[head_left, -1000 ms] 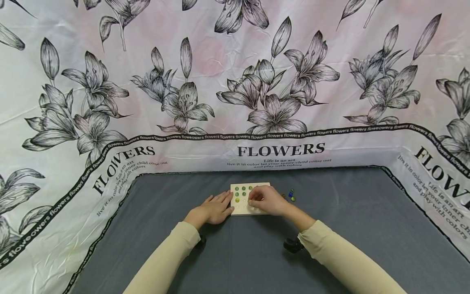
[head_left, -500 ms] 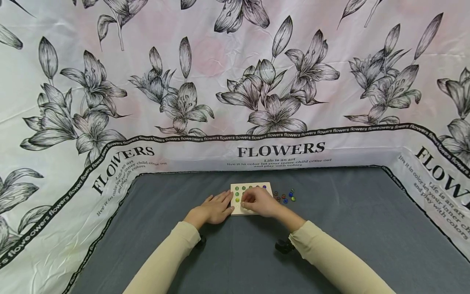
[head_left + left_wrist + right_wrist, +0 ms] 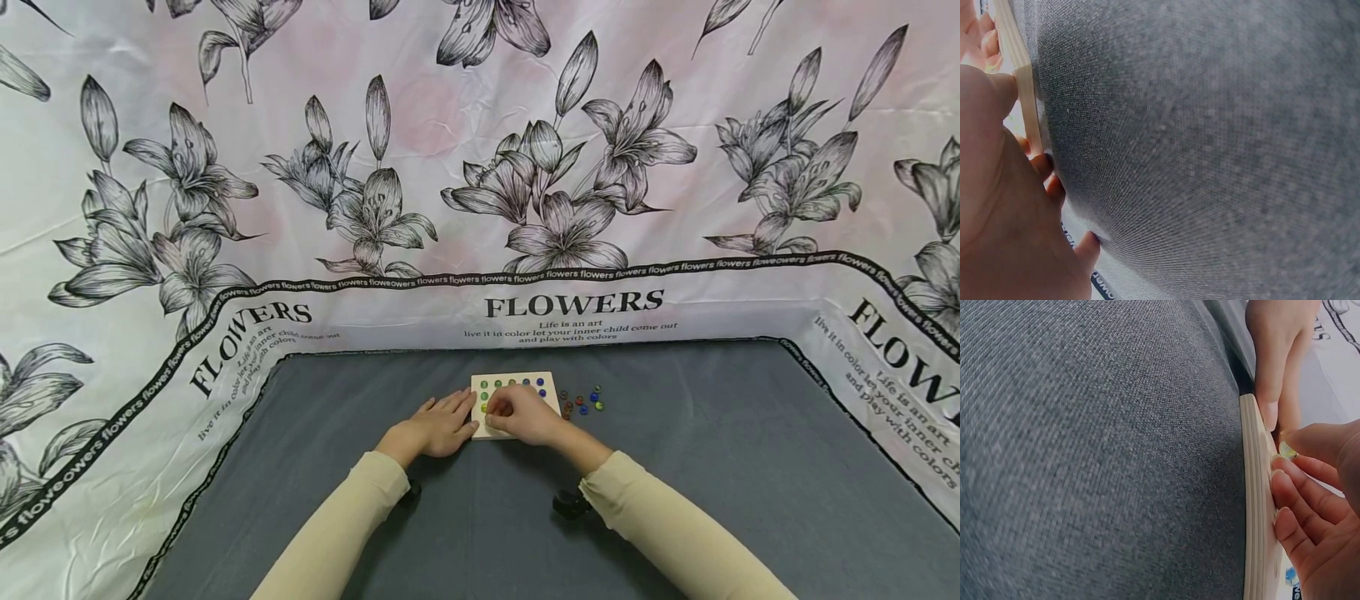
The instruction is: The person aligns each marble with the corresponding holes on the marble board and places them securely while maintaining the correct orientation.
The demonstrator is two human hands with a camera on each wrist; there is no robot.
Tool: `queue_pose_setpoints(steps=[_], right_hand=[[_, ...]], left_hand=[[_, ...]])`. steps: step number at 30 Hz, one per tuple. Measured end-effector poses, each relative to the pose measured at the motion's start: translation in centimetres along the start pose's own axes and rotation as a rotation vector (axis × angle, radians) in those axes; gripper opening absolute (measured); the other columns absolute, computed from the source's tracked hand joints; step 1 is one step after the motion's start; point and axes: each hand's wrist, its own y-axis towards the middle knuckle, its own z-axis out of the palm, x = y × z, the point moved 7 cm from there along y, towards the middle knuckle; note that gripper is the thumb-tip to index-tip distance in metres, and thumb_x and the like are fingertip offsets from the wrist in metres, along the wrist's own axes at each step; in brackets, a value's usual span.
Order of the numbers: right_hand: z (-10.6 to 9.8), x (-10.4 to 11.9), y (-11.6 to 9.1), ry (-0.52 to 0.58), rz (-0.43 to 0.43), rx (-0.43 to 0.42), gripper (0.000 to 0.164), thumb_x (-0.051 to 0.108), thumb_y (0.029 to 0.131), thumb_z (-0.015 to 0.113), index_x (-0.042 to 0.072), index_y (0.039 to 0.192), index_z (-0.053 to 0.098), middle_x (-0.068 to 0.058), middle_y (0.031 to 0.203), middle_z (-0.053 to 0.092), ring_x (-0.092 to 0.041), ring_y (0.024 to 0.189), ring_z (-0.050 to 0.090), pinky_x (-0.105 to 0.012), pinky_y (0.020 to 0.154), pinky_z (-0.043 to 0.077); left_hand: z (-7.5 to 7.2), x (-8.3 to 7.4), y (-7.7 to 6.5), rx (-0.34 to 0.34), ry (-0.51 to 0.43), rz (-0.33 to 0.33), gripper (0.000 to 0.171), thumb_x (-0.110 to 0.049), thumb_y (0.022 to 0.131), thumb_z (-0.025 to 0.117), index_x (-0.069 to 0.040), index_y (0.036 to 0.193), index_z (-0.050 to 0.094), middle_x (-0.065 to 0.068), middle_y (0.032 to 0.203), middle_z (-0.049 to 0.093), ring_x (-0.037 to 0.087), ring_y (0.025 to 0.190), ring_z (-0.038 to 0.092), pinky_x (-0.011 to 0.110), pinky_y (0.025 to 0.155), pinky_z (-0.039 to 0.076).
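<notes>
Right wrist view: my right hand (image 3: pixel 1325 506) pinches yellowish marble (image 3: pixel 1287 450), nearly closed, at 8 o'clock on board (image 3: pixel 484 433); left hand (image 3: pixel 437 425) rests flat against 9 o'clock edge. Seating step, I judge; next calls for lowering, release. Loose marbles (image 3: pixel 584 410) at 3 o'clock.

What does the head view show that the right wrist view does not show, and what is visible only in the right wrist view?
Only the head view shows the cream sleeves and the reddish loose marbles beside the board. Only the right wrist view shows the layers in the board's side and a yellowish marble pinched in the right hand. Both show the board, the right hand, the left hand and the grey cloth.
</notes>
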Motion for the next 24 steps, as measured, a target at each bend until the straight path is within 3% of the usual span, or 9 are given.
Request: queue_pose_setpoints(steps=[24], right_hand=[[0.68,0.01,0.56,-0.087,0.033,-0.022,0.004,-0.001,0.090,0.072,0.000,0.093,0.074,-0.003,0.081,0.070,-0.007,0.069,0.060,-0.025,0.063,0.051]], left_hand=[[-0.09,-0.08,-0.07,0.000,-0.001,0.003,0.063,-0.046,0.112,0.029,-0.016,0.166,0.017,0.002,0.172,0.015,0.020,0.158,0.015,0.051,0.126,0.014]])
